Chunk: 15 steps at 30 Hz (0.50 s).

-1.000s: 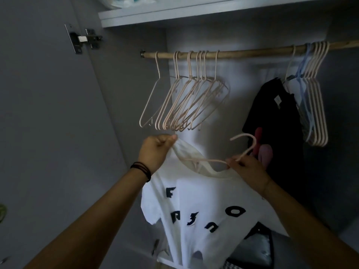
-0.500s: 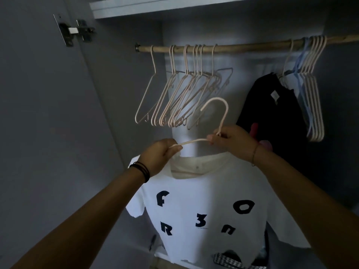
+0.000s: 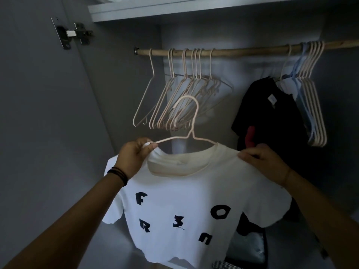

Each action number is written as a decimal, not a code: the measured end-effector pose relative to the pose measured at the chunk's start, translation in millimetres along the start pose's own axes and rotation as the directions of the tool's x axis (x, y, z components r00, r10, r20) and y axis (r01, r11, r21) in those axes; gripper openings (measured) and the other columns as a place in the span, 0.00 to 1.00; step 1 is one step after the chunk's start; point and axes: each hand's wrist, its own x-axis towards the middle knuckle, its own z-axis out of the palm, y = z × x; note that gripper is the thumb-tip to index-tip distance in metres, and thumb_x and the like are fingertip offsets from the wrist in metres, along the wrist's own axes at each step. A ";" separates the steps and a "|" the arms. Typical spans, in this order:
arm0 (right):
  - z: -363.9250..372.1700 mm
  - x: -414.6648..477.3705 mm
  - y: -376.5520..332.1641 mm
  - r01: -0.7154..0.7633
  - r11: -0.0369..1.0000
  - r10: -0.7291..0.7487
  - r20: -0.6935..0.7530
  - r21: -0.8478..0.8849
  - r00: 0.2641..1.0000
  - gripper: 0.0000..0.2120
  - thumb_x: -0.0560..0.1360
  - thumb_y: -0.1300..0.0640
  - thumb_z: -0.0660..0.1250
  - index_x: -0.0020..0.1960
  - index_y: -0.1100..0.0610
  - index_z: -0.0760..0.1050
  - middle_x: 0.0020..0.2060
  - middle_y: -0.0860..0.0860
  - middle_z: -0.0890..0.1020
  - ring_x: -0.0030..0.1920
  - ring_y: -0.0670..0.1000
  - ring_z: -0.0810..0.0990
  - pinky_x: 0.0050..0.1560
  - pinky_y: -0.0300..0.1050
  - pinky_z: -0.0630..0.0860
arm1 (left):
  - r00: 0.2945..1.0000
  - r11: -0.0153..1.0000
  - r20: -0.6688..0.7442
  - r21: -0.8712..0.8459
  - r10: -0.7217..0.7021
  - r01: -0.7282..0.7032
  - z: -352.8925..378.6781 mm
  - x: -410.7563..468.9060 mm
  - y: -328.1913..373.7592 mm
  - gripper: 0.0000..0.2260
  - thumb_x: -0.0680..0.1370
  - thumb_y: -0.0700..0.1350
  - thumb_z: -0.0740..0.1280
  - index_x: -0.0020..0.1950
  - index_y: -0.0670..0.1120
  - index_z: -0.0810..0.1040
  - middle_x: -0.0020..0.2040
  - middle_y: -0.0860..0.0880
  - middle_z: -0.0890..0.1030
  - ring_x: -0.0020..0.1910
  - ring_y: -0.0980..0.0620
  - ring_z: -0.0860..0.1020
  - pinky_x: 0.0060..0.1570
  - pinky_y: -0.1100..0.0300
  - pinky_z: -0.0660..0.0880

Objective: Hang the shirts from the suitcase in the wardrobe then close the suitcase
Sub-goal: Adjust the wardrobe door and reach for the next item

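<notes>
Head view, right hand point(image 3: 266, 162) shifted to white shirt point(image 3: 186, 200) shoulder

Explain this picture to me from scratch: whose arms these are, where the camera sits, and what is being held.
There is no machine here. A person wears a camera on the head, so the one view looks forward and down along their own arms into an open wardrobe. The left hand pinches the left end of a pink hanger together with the collar of a white T-shirt printed with dark letters. The right hand grips the shirt's other shoulder, where the hanger already sits inside the neck. Above, a wooden rail carries a bunch of empty hangers on the left and a black shirt on the right. The shirt in hand is not on the rail yet.
</notes>
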 end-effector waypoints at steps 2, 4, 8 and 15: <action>-0.2 -2.0 0.5 0.003 0.999 -0.002 -0.049 0.034 0.999 0.10 0.77 0.66 0.63 0.42 0.56 0.80 0.29 0.44 0.78 0.33 0.32 0.77 0.38 0.24 0.71 | 1.000 0.999 -0.009 -0.048 -0.018 0.018 -1.8 0.3 3.1 0.06 0.76 0.42 0.69 0.39 0.47 0.78 0.34 0.55 0.78 0.35 0.65 0.75 0.39 0.75 0.68; -1.0 -2.6 2.9 0.015 0.999 -0.011 -0.100 0.038 0.995 0.12 0.77 0.65 0.63 0.40 0.54 0.80 0.33 0.48 0.77 0.32 0.35 0.76 0.37 0.24 0.71 | 1.000 0.997 -0.009 -0.074 -0.027 0.026 -4.2 0.4 4.7 0.07 0.76 0.41 0.70 0.38 0.49 0.78 0.33 0.58 0.79 0.35 0.65 0.75 0.38 0.75 0.68; -10.1 -3.0 7.4 0.029 0.998 -0.019 -0.150 0.062 0.989 0.17 0.70 0.37 0.66 0.36 0.50 0.80 0.35 0.51 0.79 0.35 0.40 0.75 0.39 0.26 0.72 | 0.998 0.989 -0.042 -0.140 -0.052 0.045 -9.2 0.4 5.3 0.09 0.75 0.41 0.70 0.36 0.52 0.78 0.31 0.62 0.78 0.32 0.64 0.74 0.36 0.74 0.68; 5.7 15.8 -17.9 0.052 0.985 -0.027 0.146 -0.165 0.989 0.07 0.75 0.56 0.67 0.43 0.59 0.78 0.33 0.43 0.78 0.34 0.34 0.76 0.37 0.27 0.70 | 0.999 0.983 0.003 -0.180 -0.046 0.046 1.7 -3.3 18.1 0.07 0.75 0.42 0.70 0.38 0.48 0.77 0.34 0.53 0.78 0.34 0.61 0.73 0.38 0.70 0.70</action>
